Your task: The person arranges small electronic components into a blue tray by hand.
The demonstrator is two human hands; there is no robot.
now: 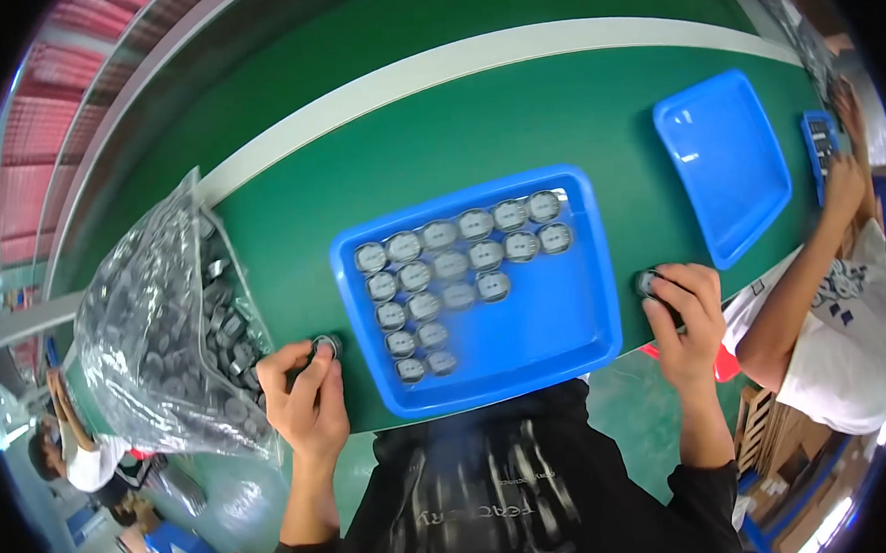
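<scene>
My left hand (307, 396) pinches a small round grey part (326, 344) with a dark rim, between the plastic bag and the blue tray. Right of the tray, my right hand (688, 319) has a similar round part (647, 283) between its fingertips, just over the green table. The blue tray (609, 298) stands in front of me, its far and left portions filled with rows of round grey parts (474, 224). The bare blue bottom shows at its near right. Neither hand touches the tray.
A clear plastic bag (145, 322) full of loose grey parts lies open at the left. A second blue tray (728, 161) stands at the far right. Beyond it, a co-worker's hands (844, 180) are at a small blue tray (819, 152). A pale rail (471, 50) crosses the green table (289, 204).
</scene>
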